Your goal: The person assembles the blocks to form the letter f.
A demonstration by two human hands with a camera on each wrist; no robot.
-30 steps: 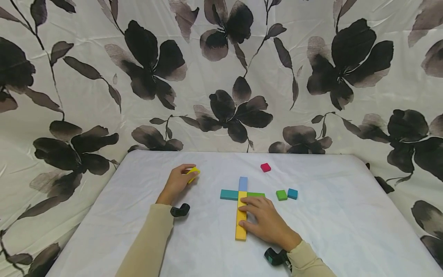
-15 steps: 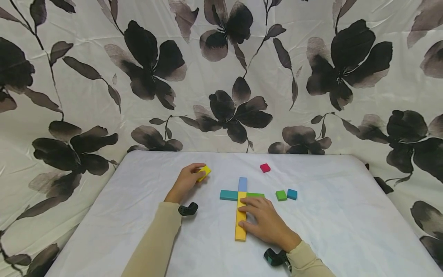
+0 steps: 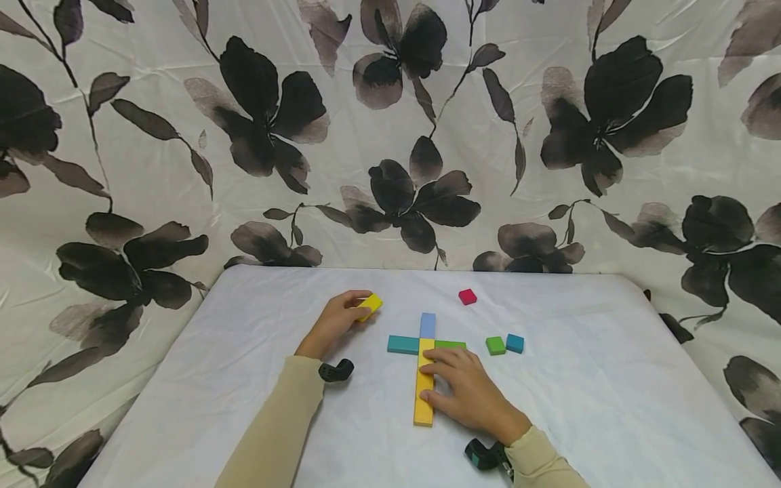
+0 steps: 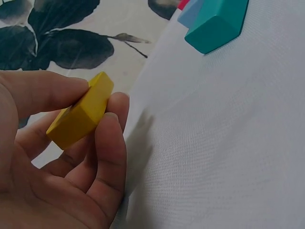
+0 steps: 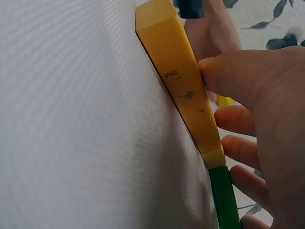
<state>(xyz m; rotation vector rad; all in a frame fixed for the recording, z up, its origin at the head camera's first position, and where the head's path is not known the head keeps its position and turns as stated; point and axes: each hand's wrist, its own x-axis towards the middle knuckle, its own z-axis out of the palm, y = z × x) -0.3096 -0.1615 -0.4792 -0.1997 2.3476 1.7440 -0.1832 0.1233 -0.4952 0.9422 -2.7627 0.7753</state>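
My left hand (image 3: 334,321) pinches a small yellow block (image 4: 83,112) between thumb and fingers, held tilted above the cloth. Its thumb lies on one side and its fingertips on the other in the left wrist view. The fingertips of my right hand (image 3: 472,390) rest on a long orange-yellow block (image 3: 423,407), lying flat. At the block's far end, a light-blue block (image 3: 428,325) continues the line. A teal block (image 3: 403,344) extends to the left there, and a green block (image 5: 224,195), partly covered by my right hand, extends to the right.
A red block (image 3: 467,296) lies toward the back of the white-covered table (image 3: 610,407). Right of the cross-shaped arrangement, a small green block (image 3: 495,346) sits beside a blue block (image 3: 515,343). Floral fabric (image 3: 415,122) hangs behind the table.
My left hand has moved right with the yellow block, toward the light-blue and teal blocks. My right hand stays on the long orange-yellow block.
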